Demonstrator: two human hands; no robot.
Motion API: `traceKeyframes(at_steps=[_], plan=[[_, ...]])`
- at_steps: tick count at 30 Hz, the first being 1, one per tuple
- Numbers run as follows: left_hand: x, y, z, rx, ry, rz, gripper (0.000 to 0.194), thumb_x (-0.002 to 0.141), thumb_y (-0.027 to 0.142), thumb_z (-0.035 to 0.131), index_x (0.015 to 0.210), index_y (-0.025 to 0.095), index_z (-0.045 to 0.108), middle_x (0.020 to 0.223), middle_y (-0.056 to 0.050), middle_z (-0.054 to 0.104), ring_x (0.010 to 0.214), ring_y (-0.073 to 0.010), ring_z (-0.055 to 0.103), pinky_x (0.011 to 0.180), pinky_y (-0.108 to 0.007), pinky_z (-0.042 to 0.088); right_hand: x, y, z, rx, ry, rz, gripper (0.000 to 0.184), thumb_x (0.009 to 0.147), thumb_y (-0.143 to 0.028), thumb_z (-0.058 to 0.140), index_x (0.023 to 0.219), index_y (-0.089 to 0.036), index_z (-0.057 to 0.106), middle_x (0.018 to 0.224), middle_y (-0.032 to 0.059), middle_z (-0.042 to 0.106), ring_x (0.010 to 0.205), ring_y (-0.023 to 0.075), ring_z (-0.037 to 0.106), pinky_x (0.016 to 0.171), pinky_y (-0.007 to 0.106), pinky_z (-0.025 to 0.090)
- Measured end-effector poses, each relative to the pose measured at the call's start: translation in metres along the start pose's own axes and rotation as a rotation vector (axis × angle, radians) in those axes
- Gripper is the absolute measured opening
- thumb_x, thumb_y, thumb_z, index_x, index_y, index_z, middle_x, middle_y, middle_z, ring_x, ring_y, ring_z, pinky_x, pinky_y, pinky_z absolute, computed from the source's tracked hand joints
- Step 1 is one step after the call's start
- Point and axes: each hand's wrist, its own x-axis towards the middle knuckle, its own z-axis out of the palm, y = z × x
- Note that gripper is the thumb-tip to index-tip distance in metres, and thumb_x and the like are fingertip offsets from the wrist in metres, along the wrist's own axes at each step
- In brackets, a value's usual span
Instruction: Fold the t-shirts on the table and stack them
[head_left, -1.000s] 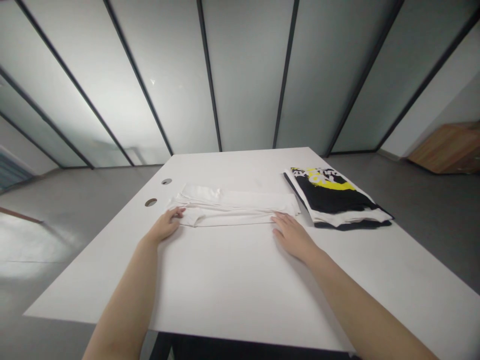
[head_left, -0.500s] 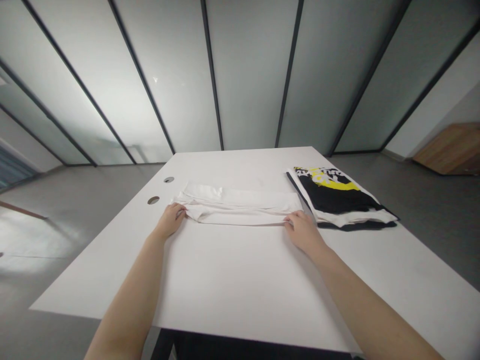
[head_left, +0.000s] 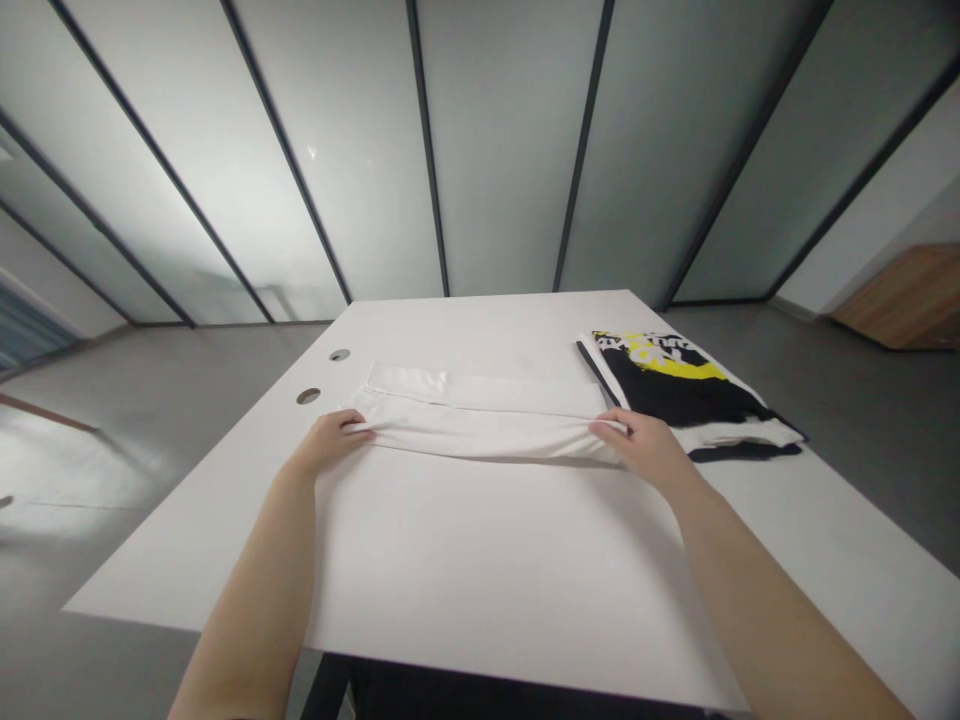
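left hand (head_left: 326, 445) pinching left end of folded white garment (head_left: 480, 428) along its near edge | right hand (head_left: 645, 450) pinching right end | folded black shirt (head_left: 675, 390) with yellow print, upper right of frame, just beyond right hand | white surface (head_left: 487, 560) beneath both

Bare left forearm (head_left: 251, 590) rising from 7 o'clock and bare right forearm (head_left: 772, 610) rising from 5 o'clock, wrists straight. Left hand (head_left: 326, 445) and right hand (head_left: 641, 448) palm down, well apart, fingers (head_left: 352, 425) slightly curled, the left's toward 3 o'clock, the right's toward 9 o'clock.
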Motion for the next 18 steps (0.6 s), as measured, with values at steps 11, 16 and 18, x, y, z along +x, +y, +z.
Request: traceKeyframes(at_steps=[11, 16, 18], plan=[[0.004, -0.004, -0.007, -0.131, 0.392, -0.106, 0.037, 0.079, 0.047, 0.063, 0.099, 0.019, 0.079, 0.092, -0.007, 0.079, 0.087, -0.0232, 0.07, 0.082, -0.032, 0.055, -0.001, -0.007, -0.008, 0.381, 0.138, 0.154, 0.059, 0.084, -0.073, 0.071, 0.104, -0.019, 0.081, 0.08, 0.0063, 0.073, 0.068, 0.0192, 0.06, 0.06, 0.028, 0.045], [-0.004, 0.001, -0.018, -0.197, 0.107, -0.049, 0.03, 0.074, 0.043, 0.067, 0.086, 0.02, 0.079, 0.086, -0.006, 0.078, 0.081, -0.0231, 0.069, 0.075, -0.031, 0.055, -0.003, -0.008, -0.015, 0.408, -0.192, 0.128, 0.063, 0.076, -0.083, 0.074, 0.084, -0.02, 0.077, 0.08, 0.0075, 0.073, 0.075, 0.0222, 0.062, 0.069, 0.032, 0.05], [-0.006, 0.003, -0.02, -0.189, -0.035, -0.018, 0.026, 0.072, 0.04, 0.065, 0.081, 0.02, 0.078, 0.08, -0.004, 0.076, 0.076, -0.0214, 0.067, 0.072, -0.03, 0.053, -0.005, -0.008, -0.019, 0.351, -0.38, 0.098, 0.063, 0.077, -0.083, 0.073, 0.081, -0.02, 0.077, 0.081, 0.0068, 0.072, 0.077, 0.0226, 0.063, 0.072, 0.032, 0.051]])
